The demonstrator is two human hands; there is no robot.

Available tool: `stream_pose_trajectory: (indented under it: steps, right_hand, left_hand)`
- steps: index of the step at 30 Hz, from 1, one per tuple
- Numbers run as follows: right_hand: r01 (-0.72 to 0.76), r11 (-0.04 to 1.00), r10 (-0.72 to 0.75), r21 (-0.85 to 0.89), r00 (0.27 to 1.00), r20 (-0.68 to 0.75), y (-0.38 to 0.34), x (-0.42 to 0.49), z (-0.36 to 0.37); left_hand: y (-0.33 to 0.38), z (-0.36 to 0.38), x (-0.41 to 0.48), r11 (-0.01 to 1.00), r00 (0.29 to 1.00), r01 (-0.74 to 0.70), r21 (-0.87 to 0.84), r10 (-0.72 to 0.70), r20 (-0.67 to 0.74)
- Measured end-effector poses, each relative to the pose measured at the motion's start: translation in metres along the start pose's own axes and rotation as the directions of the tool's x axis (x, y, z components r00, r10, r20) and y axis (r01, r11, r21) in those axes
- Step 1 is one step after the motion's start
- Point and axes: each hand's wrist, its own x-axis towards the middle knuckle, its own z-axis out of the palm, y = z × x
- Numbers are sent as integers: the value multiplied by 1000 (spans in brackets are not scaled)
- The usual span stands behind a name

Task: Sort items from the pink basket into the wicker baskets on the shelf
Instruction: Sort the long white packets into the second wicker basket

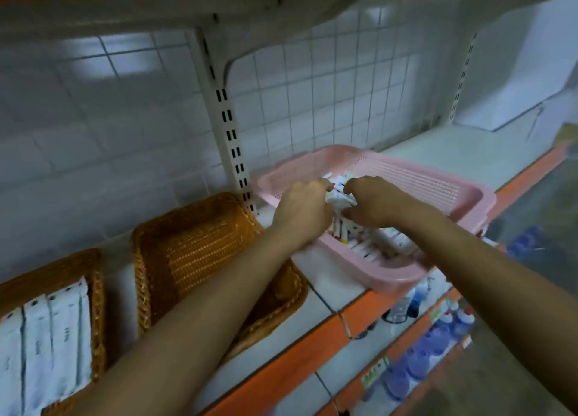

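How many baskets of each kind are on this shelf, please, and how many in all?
Wicker baskets: 2, the middle one and the left one holding white packets
Pink basket: 1
Total: 3
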Motion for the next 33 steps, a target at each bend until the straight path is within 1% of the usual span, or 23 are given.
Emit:
stream_pose_trajectory:
  steps: [3, 6, 8, 11, 14, 16, 19, 22, 24, 27, 31, 33]
  right_hand:
    - [-87, 995, 90, -44, 993, 82, 32, 10, -4]
    - [-106, 991, 119, -83, 978, 170, 56, 18, -11]
    - [-120, 990, 133, -77, 970, 203, 66, 27, -14]
    - [-116, 991, 127, -61, 960, 249, 70, 42, -17]
    - [-103, 995, 102, -10, 957, 273, 69, 55, -14]
    - [-109, 994, 102, 10, 953, 287, 69, 63, -8]
    - [-121, 992, 121, -18, 958, 260, 68, 68, 2]
    - [-125, 992, 130, -37, 963, 238, 69, 69, 9]
    - [-106, 994, 109, -24, 953, 282, 73, 71, 10]
    - [-67, 998, 64, -1, 945, 320, 76, 74, 13]
    - [-46, 999, 42, 9, 960, 278, 77, 75, 17]
    - [-70, 997, 66, 13, 974, 218, 78, 77, 16]
  left_hand:
    - [4, 17, 24, 995, 988, -43, 86, 30, 149]
    - [7, 25, 45, 966, 963, -144, 212, 87, 257]
    - [6, 30, 59, 941, 946, -196, 275, 108, 306]
    - [-1, 42, 76, 924, 914, -233, 302, 102, 393]
    - [-7, 54, 87, 927, 885, -239, 288, 86, 457]
    - [-11, 60, 92, 926, 883, -241, 291, 85, 461]
    - [-17, 64, 92, 903, 900, -268, 335, 111, 421]
    - [-18, 63, 90, 920, 936, -254, 300, 155, 317]
    - [-16, 61, 91, 921, 947, -263, 287, 190, 259]
    - [-16, 60, 92, 954, 952, -254, 159, 218, 213]
    - [-14, 53, 87, 970, 945, -243, -21, 241, 220]
    - [-10, 48, 83, 973, 942, -196, -124, 222, 251]
